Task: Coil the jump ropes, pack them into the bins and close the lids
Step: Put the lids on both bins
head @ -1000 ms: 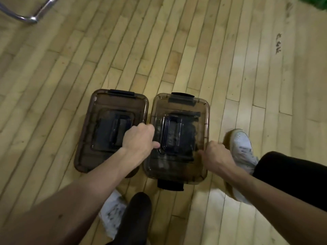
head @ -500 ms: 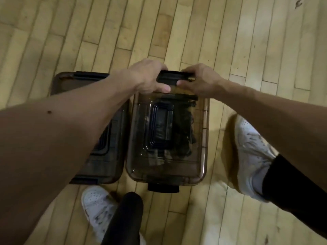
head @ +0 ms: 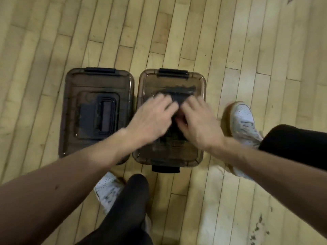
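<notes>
Two lidded bins [head: 97,82], dark contents [head: 177,89]; left hand [head: 152,117], right hand [head: 200,124] fingers [head: 162,101] flat on right.

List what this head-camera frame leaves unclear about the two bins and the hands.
- Head view: the left hand and right hand are motion-blurred; pressing or gripping, cannot tell.
- Contents of the right bin: dark shapes only, under its tinted lid and both hands.
- Near latch of the left bin: hidden by the left forearm.
</notes>
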`<state>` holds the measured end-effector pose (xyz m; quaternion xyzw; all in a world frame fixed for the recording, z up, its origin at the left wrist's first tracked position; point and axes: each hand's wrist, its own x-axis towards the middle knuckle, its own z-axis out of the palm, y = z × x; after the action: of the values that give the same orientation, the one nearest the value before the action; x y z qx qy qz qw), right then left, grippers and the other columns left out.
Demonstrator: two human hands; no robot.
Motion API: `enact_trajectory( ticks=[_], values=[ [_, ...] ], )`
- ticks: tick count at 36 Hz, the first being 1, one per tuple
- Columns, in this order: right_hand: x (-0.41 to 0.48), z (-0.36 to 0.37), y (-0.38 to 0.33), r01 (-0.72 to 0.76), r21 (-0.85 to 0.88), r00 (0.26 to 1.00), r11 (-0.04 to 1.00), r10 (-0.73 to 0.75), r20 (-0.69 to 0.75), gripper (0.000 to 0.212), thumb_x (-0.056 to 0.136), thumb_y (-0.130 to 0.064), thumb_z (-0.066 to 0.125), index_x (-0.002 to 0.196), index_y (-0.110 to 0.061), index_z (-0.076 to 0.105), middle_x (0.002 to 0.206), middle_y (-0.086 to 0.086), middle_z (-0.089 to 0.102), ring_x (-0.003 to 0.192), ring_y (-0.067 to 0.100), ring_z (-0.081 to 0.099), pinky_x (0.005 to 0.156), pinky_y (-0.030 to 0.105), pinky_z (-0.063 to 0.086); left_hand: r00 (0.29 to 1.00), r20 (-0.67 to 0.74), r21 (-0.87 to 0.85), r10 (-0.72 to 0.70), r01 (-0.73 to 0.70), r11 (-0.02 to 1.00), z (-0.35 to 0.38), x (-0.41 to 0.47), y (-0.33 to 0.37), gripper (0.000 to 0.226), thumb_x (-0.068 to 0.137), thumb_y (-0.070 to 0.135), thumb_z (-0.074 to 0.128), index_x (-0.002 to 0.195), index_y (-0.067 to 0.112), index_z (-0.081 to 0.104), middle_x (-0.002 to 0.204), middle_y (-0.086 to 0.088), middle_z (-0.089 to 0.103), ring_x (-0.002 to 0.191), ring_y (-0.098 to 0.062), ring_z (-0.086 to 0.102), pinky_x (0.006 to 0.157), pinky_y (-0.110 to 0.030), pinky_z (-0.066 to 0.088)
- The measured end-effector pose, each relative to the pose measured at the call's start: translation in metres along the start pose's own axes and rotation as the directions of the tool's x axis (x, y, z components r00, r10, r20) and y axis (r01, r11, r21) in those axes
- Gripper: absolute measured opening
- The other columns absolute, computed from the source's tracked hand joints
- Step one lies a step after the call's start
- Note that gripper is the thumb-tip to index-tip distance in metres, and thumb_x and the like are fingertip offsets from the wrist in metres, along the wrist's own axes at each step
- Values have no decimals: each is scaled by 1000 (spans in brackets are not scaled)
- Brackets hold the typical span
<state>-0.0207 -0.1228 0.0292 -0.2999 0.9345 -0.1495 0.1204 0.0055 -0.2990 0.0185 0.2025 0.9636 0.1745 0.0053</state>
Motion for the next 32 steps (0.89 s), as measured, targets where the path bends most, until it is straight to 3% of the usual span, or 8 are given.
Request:
enact_trajectory(
  ticks=[4,9,11,16,19,23,30,32],
  values=[
    [-77,25,-10,167,-19,982,986,-165,91,37,95,-44,53,105,-11,65,105,7,64,93,22,58,78,38,53,973,164,-70,164,-155,985,15,-72,25,16,90,25,55,97,12,61,90,-5,59,81,-22,55,70,-35,49],
    [-105,36,-26,157,-230,966,960,-100,240,82,60,-74,79,108,-10,62,102,8,61,88,25,57,75,40,52,941,286,148,180,-229,962,28,-112,28,84,76,77,59,125,9,51,109,-11,60,92,-27,54,74,-40,47],
    [-103,40,-35,149,-288,951,946,-56,306,89,52,-75,83,107,-10,59,101,9,59,87,26,54,75,42,50,942,287,225,174,-243,944,30,-117,31,89,67,69,73,126,8,47,109,-13,61,91,-27,56,73,-40,50],
    [-87,40,-57,114,-323,930,940,14,368,65,74,-55,81,115,-13,51,110,7,57,97,24,57,82,40,47,956,134,174,260,-281,944,25,-109,31,22,87,19,58,104,6,58,91,-11,62,80,-25,58,68,-35,50],
    [-70,26,-62,141,-294,902,945,-1,432,42,97,-33,61,129,-11,46,126,9,57,112,26,59,92,38,46,927,261,15,270,-284,959,7,-102,25,21,87,15,72,103,5,64,97,-12,64,87,-28,61,76,-41,56],
    [-58,10,-67,138,-279,851,950,30,524,36,99,-28,59,130,-12,49,125,8,60,110,26,62,90,37,49,844,524,-37,116,-113,993,-1,-79,28,29,99,21,57,127,12,57,124,-6,60,118,-25,55,101,-41,45],
    [-37,15,-55,197,-214,764,957,-13,645,41,95,-36,67,127,-14,53,121,4,63,105,24,64,85,35,51,879,466,-174,103,-23,984,7,-81,15,24,88,11,70,111,7,69,108,-9,70,104,-28,64,91,-46,53],
    [-28,13,-46,187,-161,708,969,-19,706,46,91,-41,71,127,-16,56,116,3,64,100,22,64,83,33,52,820,566,-194,87,29,981,-1,-69,17,23,92,17,68,113,9,69,110,-7,68,107,-25,63,94,-44,51]
  ],
)
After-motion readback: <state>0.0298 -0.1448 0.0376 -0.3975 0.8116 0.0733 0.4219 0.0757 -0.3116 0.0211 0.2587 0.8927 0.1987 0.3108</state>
